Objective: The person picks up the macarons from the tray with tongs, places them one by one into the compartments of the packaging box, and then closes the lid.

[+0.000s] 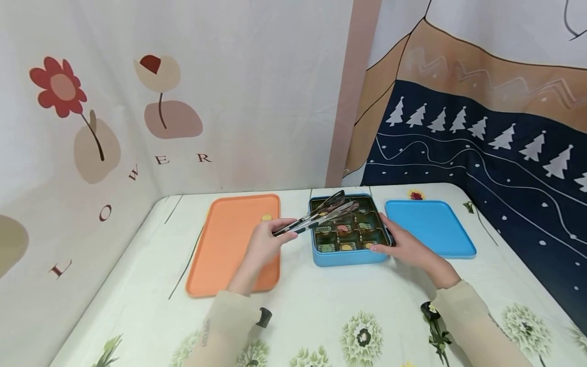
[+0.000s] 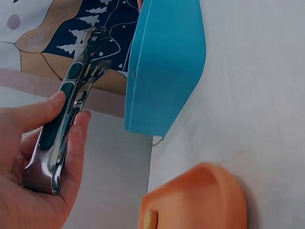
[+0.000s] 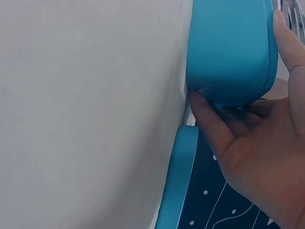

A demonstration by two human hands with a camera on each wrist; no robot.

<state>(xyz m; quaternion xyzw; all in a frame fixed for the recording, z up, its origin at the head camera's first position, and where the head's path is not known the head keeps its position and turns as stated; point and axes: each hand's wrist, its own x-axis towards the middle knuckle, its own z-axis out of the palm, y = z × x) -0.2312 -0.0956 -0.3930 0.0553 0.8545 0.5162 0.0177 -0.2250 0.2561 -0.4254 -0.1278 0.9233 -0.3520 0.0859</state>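
Metal tongs [image 1: 316,216] with dark grip pads are in my left hand [image 1: 266,242], held between thumb and fingers, their tips over a blue box [image 1: 350,259]. In the left wrist view the tongs [image 2: 64,109] point upward and I see nothing between their tips. The box has a dark divided insert [image 1: 349,238], with small pieces of several colours in its compartments. My right hand [image 1: 408,247] grips the box's right side, thumb at the front right corner of the rim. From the right wrist, fingers wrap around the corner of the box [image 3: 228,52].
Left of the box lies an orange tray [image 1: 224,250] with a small yellow piece [image 1: 267,217] near its far right. A flat blue lid or tray [image 1: 431,229] lies to the right. Patterned curtains [image 1: 257,102] rise behind the flowered tablecloth [image 1: 312,306].
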